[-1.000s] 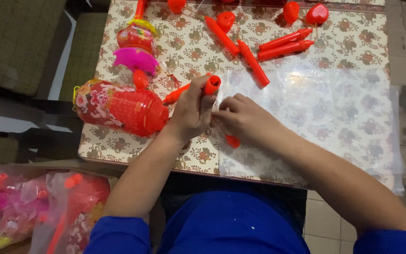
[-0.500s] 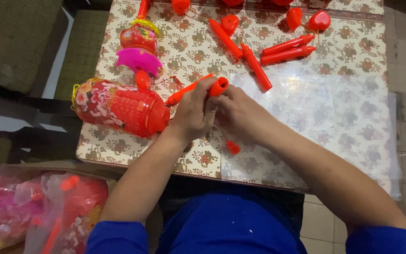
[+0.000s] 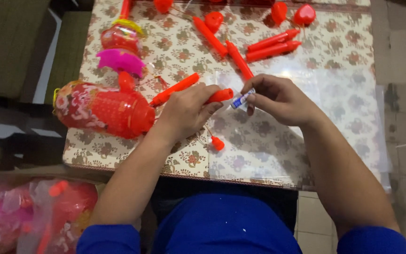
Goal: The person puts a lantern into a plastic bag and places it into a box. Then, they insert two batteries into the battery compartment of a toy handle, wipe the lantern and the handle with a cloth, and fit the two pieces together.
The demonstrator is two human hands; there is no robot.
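Red tube (image 3: 219, 96) w/ open end facing right, clamped in left hand (image 3: 186, 112) mid table (image 3: 344, 122), right hand (image 3: 278, 99) pinching small battery (image 3: 241, 99) just beside tube end, red lantern (image 3: 102, 109) at left, spare red sticks (image 3: 273, 44) far side.

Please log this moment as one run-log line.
left hand: holds red tube | right hand: pinches small battery beside tube end | lantern: lying on table | loose red cap: below hands

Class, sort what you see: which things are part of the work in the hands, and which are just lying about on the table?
In use:
left hand gripping red tube
right hand pinching small battery

Lying about:
red lantern
loose red tubes
pink frill piece
small red cap
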